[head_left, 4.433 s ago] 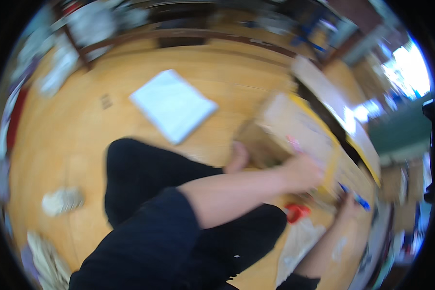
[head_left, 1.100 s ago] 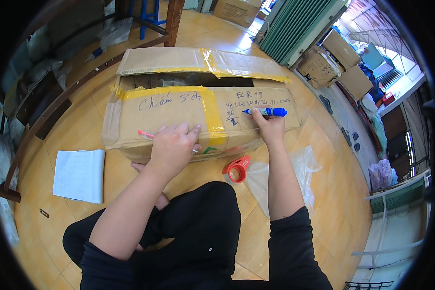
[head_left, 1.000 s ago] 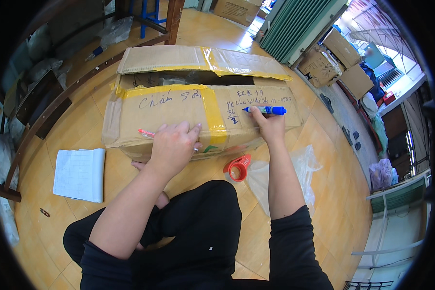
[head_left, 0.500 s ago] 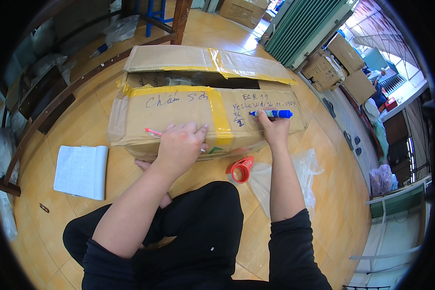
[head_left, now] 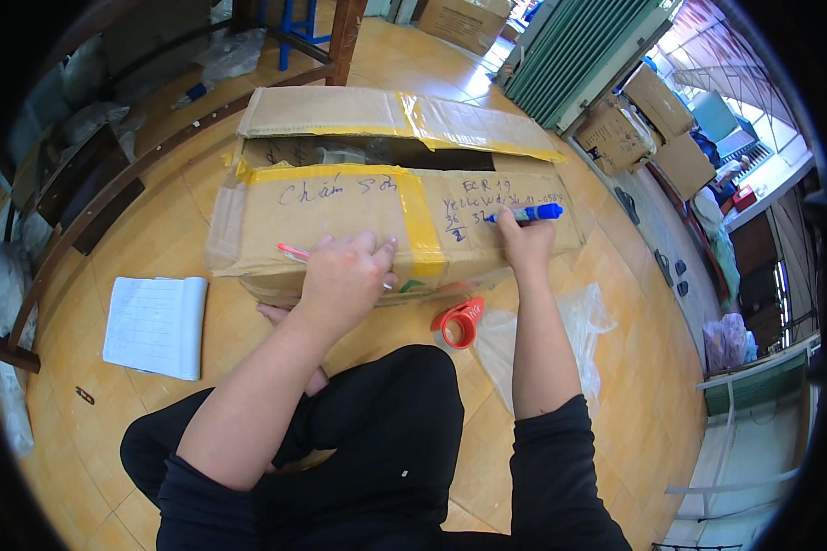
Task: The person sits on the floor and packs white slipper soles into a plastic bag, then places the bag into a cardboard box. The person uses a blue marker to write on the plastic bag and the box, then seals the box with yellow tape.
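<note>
A cardboard box (head_left: 331, 225) with yellow tape and handwriting on its flap lies in front of me on the floor. Its far flap (head_left: 326, 112) stands partly raised, with a dark gap showing clear plastic inside. In my right hand (head_left: 527, 242) is a blue marker (head_left: 535, 214), its tip at the flap beside fresh blue marks. My left hand (head_left: 345, 274) rests closed on the near edge of the flap, a red pen (head_left: 292, 251) held under its fingers. An orange-red tape dispenser (head_left: 458, 323) sits on the floor just before the box.
An open notebook (head_left: 154, 326) lies to the left on the tiled floor. Clear plastic sheeting (head_left: 579, 331) spreads beneath my right forearm. A wooden frame (head_left: 184, 119) runs along the left side. Several cartons (head_left: 616, 133) and sandals (head_left: 627, 204) are at the far right.
My right hand and the marker have shifted slightly to the right, and more blue strokes show on the flap. My left hand stays in place.
</note>
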`<state>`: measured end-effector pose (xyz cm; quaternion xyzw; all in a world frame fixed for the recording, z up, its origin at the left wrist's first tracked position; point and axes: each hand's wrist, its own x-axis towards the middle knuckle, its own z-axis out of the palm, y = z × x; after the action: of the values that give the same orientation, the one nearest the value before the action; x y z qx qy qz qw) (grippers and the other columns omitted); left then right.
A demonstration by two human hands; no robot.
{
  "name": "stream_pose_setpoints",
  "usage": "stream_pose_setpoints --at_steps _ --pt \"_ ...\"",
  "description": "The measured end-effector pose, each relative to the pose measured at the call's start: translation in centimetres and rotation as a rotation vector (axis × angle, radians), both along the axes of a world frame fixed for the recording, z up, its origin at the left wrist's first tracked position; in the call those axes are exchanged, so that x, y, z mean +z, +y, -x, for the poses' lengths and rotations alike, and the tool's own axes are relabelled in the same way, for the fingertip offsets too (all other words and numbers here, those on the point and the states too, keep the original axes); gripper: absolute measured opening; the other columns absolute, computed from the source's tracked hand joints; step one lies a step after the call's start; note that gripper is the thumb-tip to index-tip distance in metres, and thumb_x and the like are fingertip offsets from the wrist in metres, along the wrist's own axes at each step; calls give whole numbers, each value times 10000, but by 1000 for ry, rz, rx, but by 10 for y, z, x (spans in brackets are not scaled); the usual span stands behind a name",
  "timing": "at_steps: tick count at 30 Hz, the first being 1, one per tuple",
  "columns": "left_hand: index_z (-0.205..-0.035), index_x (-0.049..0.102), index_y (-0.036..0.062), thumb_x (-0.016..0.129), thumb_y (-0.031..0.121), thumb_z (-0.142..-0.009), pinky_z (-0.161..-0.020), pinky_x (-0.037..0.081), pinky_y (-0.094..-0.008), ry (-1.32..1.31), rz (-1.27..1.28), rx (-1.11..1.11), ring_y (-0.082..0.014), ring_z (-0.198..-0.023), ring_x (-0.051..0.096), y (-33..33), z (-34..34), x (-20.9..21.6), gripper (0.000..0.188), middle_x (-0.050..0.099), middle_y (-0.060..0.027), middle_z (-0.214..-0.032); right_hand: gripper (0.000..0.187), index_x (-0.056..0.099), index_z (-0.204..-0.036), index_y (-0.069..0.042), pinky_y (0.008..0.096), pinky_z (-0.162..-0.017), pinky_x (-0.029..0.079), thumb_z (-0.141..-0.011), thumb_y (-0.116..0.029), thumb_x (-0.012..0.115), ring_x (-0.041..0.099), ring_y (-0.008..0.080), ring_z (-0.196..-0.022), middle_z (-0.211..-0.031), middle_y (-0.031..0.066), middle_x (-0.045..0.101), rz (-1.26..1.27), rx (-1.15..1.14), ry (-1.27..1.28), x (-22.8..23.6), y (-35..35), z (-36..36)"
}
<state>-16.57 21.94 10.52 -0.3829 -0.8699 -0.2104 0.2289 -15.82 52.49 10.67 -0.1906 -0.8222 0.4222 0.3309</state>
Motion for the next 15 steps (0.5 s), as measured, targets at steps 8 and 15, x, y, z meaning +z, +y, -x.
stream_pose_setpoints --at_steps 8,15 --pt "-1145 719 128 796 296 -725 -662 446 -386 14 -28 -25 -219 -751 617 0 0 -2 458 565 -34 -792 187 702 -881 40 311 -667 533 -831 -131 757 674 168 -690 -794 97 724 24 -87 40 5 0 -6" --pt "-1162 702 126 753 303 -767 -695 478 -395 -9 -30 -22 -226 -787 639 -2 0 -8 436 599 -35 -845 223 682 -927 25 326 -705 533 -816 -152 760 645 166 -720 -818 79 696 -48 31 103 -8 10 -15"
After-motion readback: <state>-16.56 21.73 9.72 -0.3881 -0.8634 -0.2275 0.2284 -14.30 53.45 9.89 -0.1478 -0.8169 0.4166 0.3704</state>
